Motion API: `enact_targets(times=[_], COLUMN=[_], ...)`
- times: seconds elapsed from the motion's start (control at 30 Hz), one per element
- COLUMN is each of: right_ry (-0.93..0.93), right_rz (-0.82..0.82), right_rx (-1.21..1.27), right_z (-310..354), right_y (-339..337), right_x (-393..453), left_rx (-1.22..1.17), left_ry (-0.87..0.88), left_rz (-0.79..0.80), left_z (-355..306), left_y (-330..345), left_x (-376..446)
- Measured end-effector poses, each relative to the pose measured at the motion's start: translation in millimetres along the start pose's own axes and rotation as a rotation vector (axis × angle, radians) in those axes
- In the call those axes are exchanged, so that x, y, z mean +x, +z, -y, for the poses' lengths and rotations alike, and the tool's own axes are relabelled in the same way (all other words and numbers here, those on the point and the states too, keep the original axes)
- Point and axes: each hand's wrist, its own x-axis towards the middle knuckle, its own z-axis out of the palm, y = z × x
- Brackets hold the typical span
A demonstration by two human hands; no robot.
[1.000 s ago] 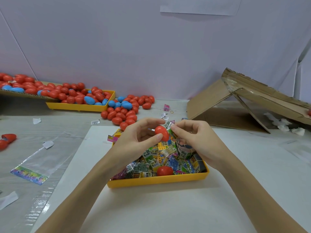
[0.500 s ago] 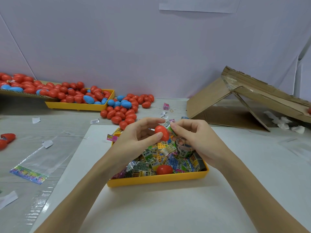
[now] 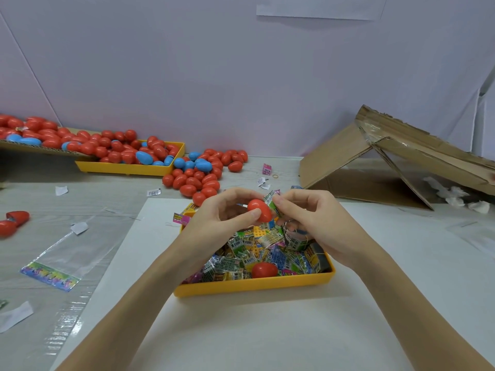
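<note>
Nearest to the viewer and below the grip, a smooth white sheet (image 3: 241, 330) is spread, and a yellow plastic tray (image 3: 254, 286) with a low rim is set on it. The tray is filled with small glossy packets (image 3: 235, 263), crinkled and printed in many colours. A red shell (image 3: 264, 270) is laid among them, just under the grip.

Above the tray, a red egg (image 3: 259, 210) of smooth, shiny plastic is held between the thumb and fingers of the left hand (image 3: 222, 223). At its right side, a small green packet (image 3: 273, 204) is pinched by the fingertips of the right hand (image 3: 316, 223) and is touching the egg.

It is judged that one egg is being filled: the packet is not yet seen inside, and the egg is not yet closed. Many packets are left, so much work seems to remain.

Beyond the grip, rounded red and blue loose eggs (image 3: 198, 180) are heaped on the table. Further left, a second tray (image 3: 128, 168) is piled with more; these look closed, perhaps finished. Far to the right, a torn cardboard box (image 3: 375, 162) is seen, rough and brown.
</note>
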Motion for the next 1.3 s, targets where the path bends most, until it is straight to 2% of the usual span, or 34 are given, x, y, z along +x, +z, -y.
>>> enact_targets(times=[0.4,0.5,0.67,1.03,1.3], right_ry=[-0.004,0.005,-0.028,-0.063,-0.077], right_rz=[0.066,0.042,-0.067,-0.134,-0.096], right_rx=[0.061,0.118,0.038,0.059,0.138], right_z=[1.1,-0.5,-2.7,-6.2,-6.4], right_y=[-0.8,-2.3,0.7,7.5,3.3], right_x=[-0.3,-0.3,-0.3,0.8,2.2], left_rx=[-0.071,-0.081,-0.046,-0.009,-0.001], left_ry=[0.009,0.029,0.081,0.146,0.200], left_rz=[-0.027,-0.054,-0.105,-0.134,-0.109], left_z=[-1.8,-2.8,-4.9,-3.1,-0.6], left_y=[-2.7,-3.5,-3.9,-3.1,0.4], left_x=[1.1,2.0,0.4,-1.2,-1.5])
